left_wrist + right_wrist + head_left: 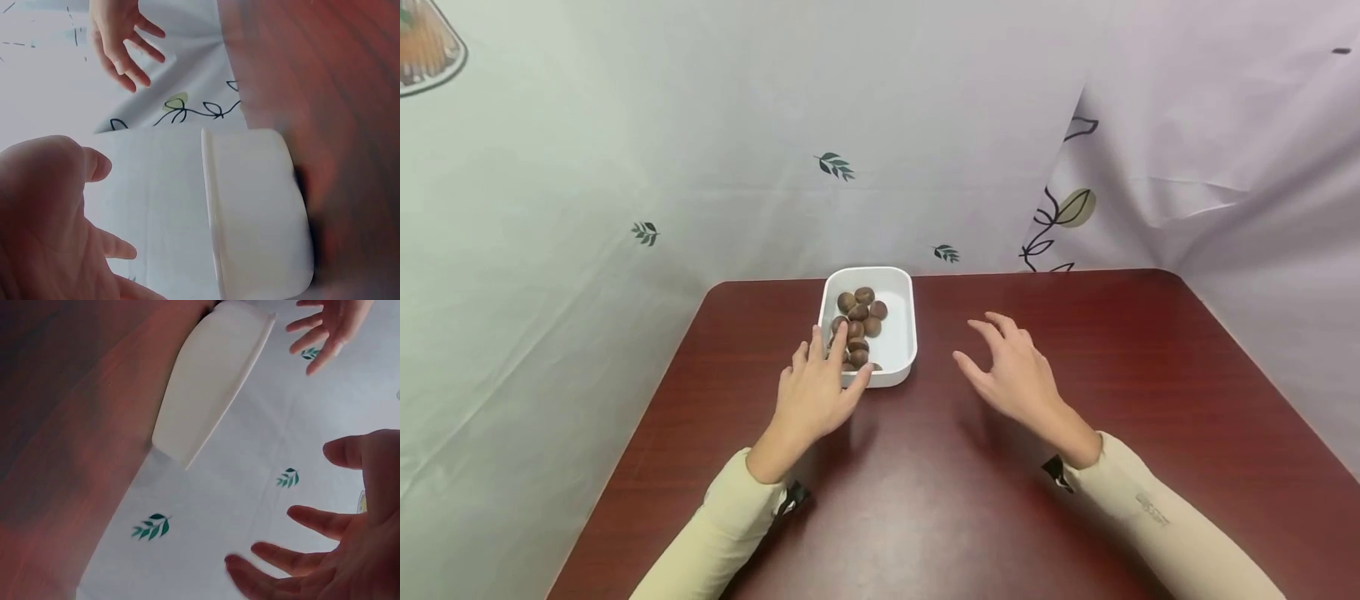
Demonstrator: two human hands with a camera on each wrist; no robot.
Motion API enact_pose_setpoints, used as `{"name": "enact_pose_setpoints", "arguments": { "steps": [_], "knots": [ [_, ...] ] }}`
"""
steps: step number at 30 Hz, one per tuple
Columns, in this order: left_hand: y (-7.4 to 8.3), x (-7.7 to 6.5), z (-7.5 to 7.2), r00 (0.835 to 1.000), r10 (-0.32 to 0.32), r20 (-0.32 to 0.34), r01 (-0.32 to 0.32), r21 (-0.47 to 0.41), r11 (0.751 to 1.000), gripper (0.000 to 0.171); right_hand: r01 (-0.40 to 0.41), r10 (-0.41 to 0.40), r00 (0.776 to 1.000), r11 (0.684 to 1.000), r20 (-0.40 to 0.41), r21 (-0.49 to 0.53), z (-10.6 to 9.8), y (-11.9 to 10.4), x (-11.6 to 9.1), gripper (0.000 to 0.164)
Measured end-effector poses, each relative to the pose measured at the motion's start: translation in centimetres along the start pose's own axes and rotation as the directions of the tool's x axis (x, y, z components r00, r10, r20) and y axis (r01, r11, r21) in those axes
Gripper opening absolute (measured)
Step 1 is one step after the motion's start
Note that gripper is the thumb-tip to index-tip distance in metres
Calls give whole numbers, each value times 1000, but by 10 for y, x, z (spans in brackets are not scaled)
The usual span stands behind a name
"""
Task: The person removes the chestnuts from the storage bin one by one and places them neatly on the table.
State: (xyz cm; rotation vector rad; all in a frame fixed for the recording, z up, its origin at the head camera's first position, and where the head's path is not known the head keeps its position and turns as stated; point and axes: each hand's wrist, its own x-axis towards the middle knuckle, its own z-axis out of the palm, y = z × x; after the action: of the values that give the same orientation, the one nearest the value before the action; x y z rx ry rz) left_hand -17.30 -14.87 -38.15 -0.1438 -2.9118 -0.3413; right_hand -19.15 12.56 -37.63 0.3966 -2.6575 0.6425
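Observation:
A white rectangular tray (891, 379) with rounded corners stands toward the table's far edge. Several brown chestnuts (858, 312) lie in it, mostly along its left side. My left hand (812, 392) hovers over the tray's near left corner, fingers spread, and covers part of the chestnuts in the head view. From the left wrist, the tray's outer wall (259, 212) shows beside that hand, which holds nothing. To the right of the tray, my right hand (1017, 375) is held above the table with its fingers loosely bent and nothing in them.
The dark red wooden table (925, 500) has a rounded far right corner. Pale cloth (737, 167) with leaf prints hangs right behind the table and along both sides. Light sleeves (722, 517) cover both forearms, with a dark strap piece under each wrist.

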Motion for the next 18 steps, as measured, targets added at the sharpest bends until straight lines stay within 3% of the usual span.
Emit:
{"name": "enact_pose_setpoints", "arguments": {
  "steps": [8,13,18],
  "knots": [
    [-9,14,-6,996,-13,-83,9,-48,999,56,63,-57,997,984,-42,167,16,-18,20,32],
    [-18,29,-6,985,-50,-166,33,-104,994,46,52,-53,999,973,-2,226,28,-27,32,31],
    [-23,44,-4,979,-108,-173,82,-149,985,43,52,-63,997,970,42,238,38,-38,45,30]
  ]
}}
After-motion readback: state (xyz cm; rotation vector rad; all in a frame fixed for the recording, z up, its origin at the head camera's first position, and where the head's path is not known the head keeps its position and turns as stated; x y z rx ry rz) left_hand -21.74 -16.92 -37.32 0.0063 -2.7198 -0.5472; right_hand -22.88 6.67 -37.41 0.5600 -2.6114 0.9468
